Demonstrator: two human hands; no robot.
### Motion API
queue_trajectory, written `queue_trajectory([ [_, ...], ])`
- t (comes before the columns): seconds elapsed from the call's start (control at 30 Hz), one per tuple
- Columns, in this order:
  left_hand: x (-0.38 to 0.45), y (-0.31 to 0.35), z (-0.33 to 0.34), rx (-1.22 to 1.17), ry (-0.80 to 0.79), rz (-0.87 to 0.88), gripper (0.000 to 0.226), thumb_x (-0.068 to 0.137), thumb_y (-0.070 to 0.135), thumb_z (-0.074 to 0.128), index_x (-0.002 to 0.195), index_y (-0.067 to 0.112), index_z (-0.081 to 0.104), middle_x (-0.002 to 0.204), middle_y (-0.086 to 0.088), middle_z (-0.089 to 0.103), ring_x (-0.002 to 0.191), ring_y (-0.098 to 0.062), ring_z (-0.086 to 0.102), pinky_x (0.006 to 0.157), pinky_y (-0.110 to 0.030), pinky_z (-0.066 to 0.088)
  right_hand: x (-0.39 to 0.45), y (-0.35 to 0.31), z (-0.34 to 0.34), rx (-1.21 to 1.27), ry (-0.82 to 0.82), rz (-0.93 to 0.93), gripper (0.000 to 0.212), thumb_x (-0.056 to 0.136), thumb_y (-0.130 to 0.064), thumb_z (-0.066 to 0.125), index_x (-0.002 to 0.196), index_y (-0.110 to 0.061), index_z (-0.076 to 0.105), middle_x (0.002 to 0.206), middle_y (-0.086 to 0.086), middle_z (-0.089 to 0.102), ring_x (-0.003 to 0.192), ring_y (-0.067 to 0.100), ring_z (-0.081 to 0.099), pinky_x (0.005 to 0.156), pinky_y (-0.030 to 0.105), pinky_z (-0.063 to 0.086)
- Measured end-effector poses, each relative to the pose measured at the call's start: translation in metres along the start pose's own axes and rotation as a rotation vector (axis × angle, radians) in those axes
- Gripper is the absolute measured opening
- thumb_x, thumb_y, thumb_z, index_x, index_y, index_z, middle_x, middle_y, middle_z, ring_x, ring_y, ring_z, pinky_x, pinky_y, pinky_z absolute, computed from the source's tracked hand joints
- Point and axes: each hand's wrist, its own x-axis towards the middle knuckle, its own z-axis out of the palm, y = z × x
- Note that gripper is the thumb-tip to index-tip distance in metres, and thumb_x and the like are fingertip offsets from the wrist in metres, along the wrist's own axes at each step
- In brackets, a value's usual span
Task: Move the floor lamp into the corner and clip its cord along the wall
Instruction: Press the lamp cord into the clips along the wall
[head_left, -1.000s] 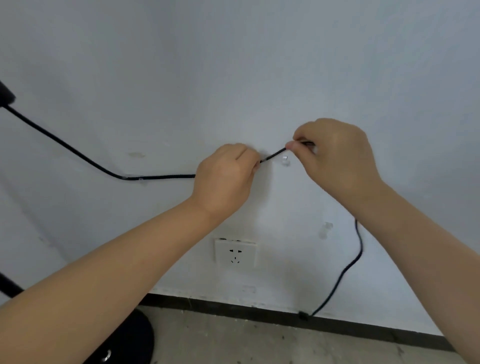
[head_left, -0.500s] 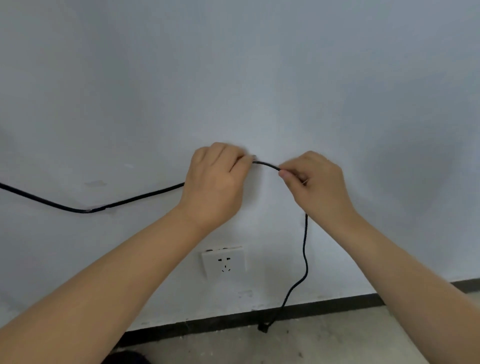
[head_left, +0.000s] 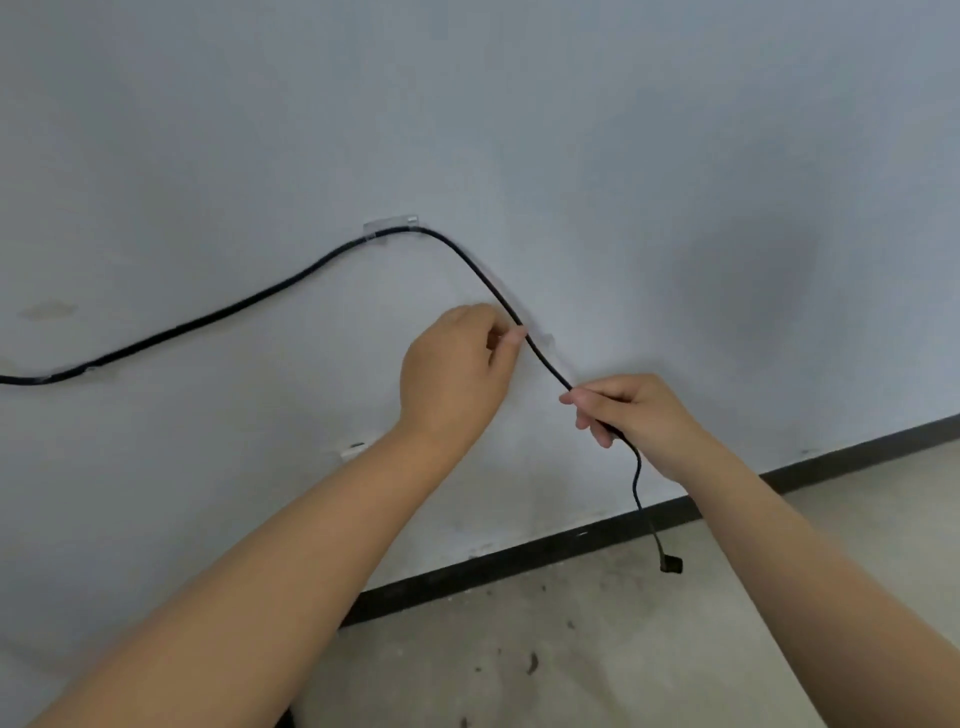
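Both grips now lower, left hand (head_left: 457, 374) pinched on thin black lamp cord (head_left: 249, 304), right hand (head_left: 631, 415) closed around it, cord now seated in clear plastic wall clip (head_left: 390, 228).

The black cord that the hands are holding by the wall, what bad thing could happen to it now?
1. The cord runs through a clear clip stuck on the wall. The left hand and right hand are drawing it down and right, so a hard tug might pop that clip off.
2. The plug dangles loose near the floor and could swing and knock against the wall.
3. The cord sags between its fixing points, so it may end up slack rather than neat.
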Motion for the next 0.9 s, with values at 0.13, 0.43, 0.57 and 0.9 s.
queue_trajectory([
  [0.13, -0.002, 0.005, 0.029, -0.178, 0.077, -0.201, 0.020, 0.086, 0.020, 0.059, 0.071, 0.006, 0.061, 0.058, 0.003, 0.052, 0.063, -0.019, 0.053, 0.051, -0.020, 0.033, 0.010, 0.020, 0.003, -0.001, -0.093, 0.087, 0.027, 0.087, -0.014, 0.054, 0.065, -0.020, 0.067, 0.040, -0.010, 0.058, 0.030, 0.003, 0.039, 0.046, 0.019, 0.037],
  [0.43, -0.010, 0.003, 0.061, -0.142, 0.134, -0.270, 0.014, 0.091, 0.010, 0.050, 0.087, -0.001, 0.057, 0.084, -0.019, 0.066, 0.077, -0.037, 0.064, 0.069, -0.036, 0.046, 0.028, 0.026, 0.006, -0.103, 0.048, 0.029, 0.034, 0.082, -0.019, 0.060, 0.079, 0.015, 0.060, 0.051, 0.009, 0.043, 0.036, 0.005, 0.035, 0.037, 0.014, 0.027],
  [0.57, -0.003, 0.002, 0.060, -0.068, 0.103, -0.247, 0.017, 0.091, 0.013, 0.051, 0.082, 0.000, 0.056, 0.081, -0.022, 0.068, 0.076, -0.037, 0.064, 0.073, -0.042, 0.051, 0.030, 0.020, 0.003, -0.213, 0.058, -0.029, 0.036, 0.082, -0.016, 0.059, 0.078, 0.020, 0.055, 0.066, 0.013, 0.040, 0.062, 0.020, 0.035, 0.051, 0.026, 0.021],
  [0.9, 0.005, 0.006, 0.060, -0.174, 0.047, -0.377, 0.036, 0.090, 0.016, 0.051, 0.055, 0.022, 0.045, 0.052, 0.008, 0.055, 0.038, 0.006, 0.056, 0.047, -0.012, 0.042, 0.034, 0.015, -0.014, -0.263, 0.066, 0.001, 0.035, 0.081, -0.020, 0.060, 0.086, 0.014, 0.061, 0.064, 0.014, 0.043, 0.062, 0.021, 0.040, 0.054, 0.026, 0.027],
])
